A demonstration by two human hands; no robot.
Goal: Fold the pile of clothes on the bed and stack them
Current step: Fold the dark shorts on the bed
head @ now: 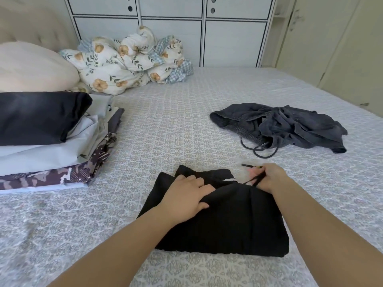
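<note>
A black garment point(223, 224) lies folded into a thick rectangle on the bed in front of me. My left hand point(186, 195) rests on its upper left part, fingers tucked under a fold of the cloth. At the garment's far right corner my right hand point(269, 178) grips its black drawstring point(251, 180). A crumpled dark grey pair of shorts point(284, 127) with a loose cord lies unfolded farther off to the right. A stack of folded clothes point(47, 141), black on top, then white and camouflage pieces, stands at the left.
The bed point(165, 131) has a grey patterned sheet. A bunched floral duvet point(128, 61) and a cream pillow point(31, 67) lie at the head. White cabinet doors point(228, 38) stand behind the bed.
</note>
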